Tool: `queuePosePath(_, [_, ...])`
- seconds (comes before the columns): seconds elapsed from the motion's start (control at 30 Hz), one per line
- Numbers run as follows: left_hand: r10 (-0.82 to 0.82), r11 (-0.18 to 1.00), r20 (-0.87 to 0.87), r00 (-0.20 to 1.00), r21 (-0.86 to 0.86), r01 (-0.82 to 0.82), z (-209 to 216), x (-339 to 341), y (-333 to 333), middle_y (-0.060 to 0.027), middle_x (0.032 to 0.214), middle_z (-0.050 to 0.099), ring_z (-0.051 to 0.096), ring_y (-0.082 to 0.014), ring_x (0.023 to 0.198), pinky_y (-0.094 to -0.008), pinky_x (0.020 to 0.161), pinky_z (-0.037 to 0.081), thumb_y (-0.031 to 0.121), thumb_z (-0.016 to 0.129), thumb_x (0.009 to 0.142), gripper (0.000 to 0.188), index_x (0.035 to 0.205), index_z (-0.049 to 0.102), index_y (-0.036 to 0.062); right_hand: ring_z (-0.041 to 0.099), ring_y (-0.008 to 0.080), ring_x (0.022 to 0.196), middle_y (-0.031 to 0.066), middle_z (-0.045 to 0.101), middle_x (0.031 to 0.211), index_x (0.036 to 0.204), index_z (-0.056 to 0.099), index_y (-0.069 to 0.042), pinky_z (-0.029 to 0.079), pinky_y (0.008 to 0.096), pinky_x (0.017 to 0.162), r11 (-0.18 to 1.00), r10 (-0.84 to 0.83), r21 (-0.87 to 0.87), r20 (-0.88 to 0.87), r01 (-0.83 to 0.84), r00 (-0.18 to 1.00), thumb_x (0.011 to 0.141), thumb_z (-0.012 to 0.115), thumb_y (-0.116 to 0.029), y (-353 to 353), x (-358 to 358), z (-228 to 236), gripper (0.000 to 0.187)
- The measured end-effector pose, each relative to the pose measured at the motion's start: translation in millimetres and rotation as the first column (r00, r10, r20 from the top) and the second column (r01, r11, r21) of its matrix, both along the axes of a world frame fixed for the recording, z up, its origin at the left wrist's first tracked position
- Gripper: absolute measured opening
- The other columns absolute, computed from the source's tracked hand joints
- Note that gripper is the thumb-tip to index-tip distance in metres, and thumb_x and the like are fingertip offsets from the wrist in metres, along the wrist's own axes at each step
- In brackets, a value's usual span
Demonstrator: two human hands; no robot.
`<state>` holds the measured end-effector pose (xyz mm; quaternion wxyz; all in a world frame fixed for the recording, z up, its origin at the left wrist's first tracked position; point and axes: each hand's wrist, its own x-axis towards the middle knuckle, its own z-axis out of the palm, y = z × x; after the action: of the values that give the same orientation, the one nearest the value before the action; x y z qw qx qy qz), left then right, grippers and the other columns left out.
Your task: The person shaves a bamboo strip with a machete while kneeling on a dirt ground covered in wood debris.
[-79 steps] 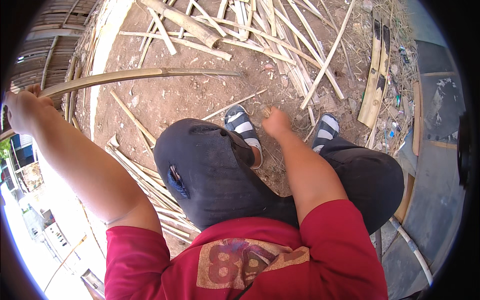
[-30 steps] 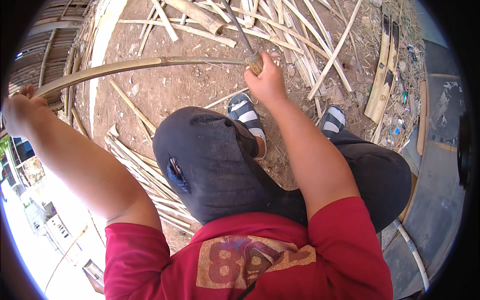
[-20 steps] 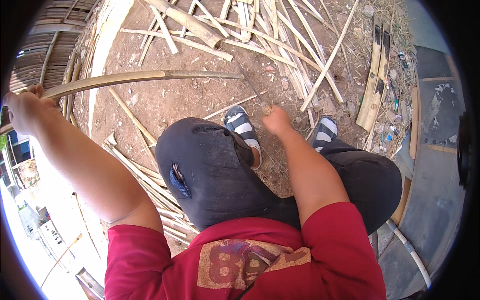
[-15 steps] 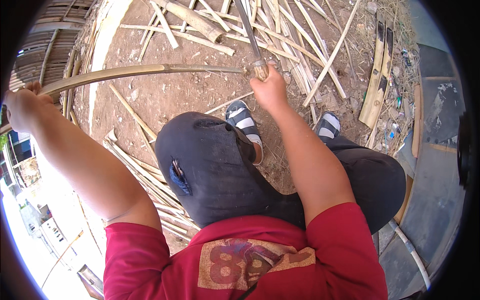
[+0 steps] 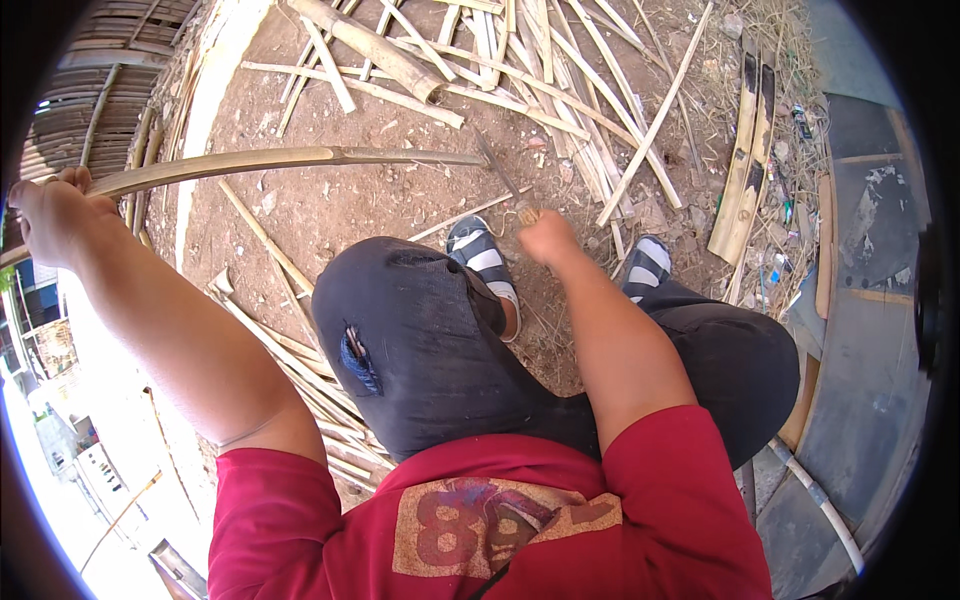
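Observation:
My left hand (image 5: 62, 218) is closed around a long split bamboo pole (image 5: 260, 162) that reaches across to the right above my knee. My right hand (image 5: 548, 238) grips the wooden handle of a long-bladed knife (image 5: 500, 168). Its dark blade slants up and to the left, its upper part by the pole's far right end. Whether blade and bamboo touch, I cannot tell. My fingers mostly hide the handle.
Split bamboo strips (image 5: 560, 95) lie heaped on the dirt ahead, beside a thicker bamboo pole (image 5: 375, 48). More strips (image 5: 300, 365) lie left of my knee. Two blackened bamboo pieces (image 5: 745, 165) rest at the right, near dark panels (image 5: 870, 370). My sandalled feet (image 5: 480, 250) are below the blade.
My right hand has come down toward me with the knife, and the blade now leans left near the pole's end. The bamboo's right end sits slightly lower. My left hand keeps its hold.

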<state>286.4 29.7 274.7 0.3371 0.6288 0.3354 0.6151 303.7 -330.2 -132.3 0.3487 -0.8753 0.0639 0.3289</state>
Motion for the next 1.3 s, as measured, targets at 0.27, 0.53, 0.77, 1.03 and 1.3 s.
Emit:
queuePosePath(0.27, [0.036,0.998,-0.108,0.993,-0.055,-0.042,-3,-5,22,-0.0201,0.092,0.07,0.068,-0.02,0.066,-0.0282,0.034,0.027,0.042,0.044,0.108,0.054,0.124,0.046,-0.0099,0.069,0.0434,0.09,0.0282,0.071,0.097,0.112,0.063,0.002,0.053,0.049,0.081,0.909,-0.195,0.411,0.28,0.066,0.94,0.08,0.069,-0.019,41,25,81,0.039])
queuePosePath(0.53, [0.014,0.999,-0.003,1.0,-0.039,-0.014,-5,-2,-20,-0.0187,0.085,0.069,0.045,-0.0077,0.047,-0.0274,0.037,0.018,0.044,0.042,0.108,0.05,0.126,0.047,-0.0025,0.069,0.0407,0.105,0.0263,0.072,0.107,0.117,0.067,-0.002,0.055,0.0493,0.092,0.984,0.104,-0.152,0.053,-0.095,0.993,0.079,0.073,-0.02,-2,-26,-23,0.042])
queuePosePath(0.77, [0.029,0.997,-0.132,0.991,-0.064,-0.038,-2,-8,30,-0.0209,0.092,0.069,0.07,-0.0256,0.073,-0.0274,0.035,0.036,0.036,0.045,0.109,0.052,0.117,0.045,-0.0164,0.07,0.0411,0.096,0.0236,0.073,0.1,0.111,0.069,-0.003,0.055,0.0457,0.083,0.987,-0.06,0.156,0.128,0.04,0.99,0.08,0.07,-0.021,4,-30,-4,0.036])
queuePosePath(1.03, [-0.041,0.998,-0.027,0.999,-0.047,0.04,-2,-14,98,-0.0202,0.09,0.068,0.07,-0.026,0.075,-0.0281,0.039,0.038,0.028,0.044,0.11,0.047,0.109,0.044,-0.0187,0.071,0.0436,0.096,0.0282,0.071,0.098,0.118,0.065,0.002,0.055,0.0489,0.086,0.992,-0.118,0.084,0.297,0.097,0.948,0.08,0.072,-0.021,23,-31,13,0.045])
queuePosePath(1.3, [0.018,1.0,-0.033,0.999,-0.004,-0.018,-3,-9,4,-0.0152,0.083,0.066,0.068,-0.0208,0.069,-0.0252,0.035,0.025,0.037,0.045,0.11,0.046,0.112,0.047,-0.0085,0.069,0.0426,0.103,0.0269,0.071,0.106,0.119,0.064,-0.001,0.054,0.0482,0.09,0.999,-0.018,-0.046,0.081,0.021,0.997,0.079,0.071,-0.021,-13,-45,-48,0.045])
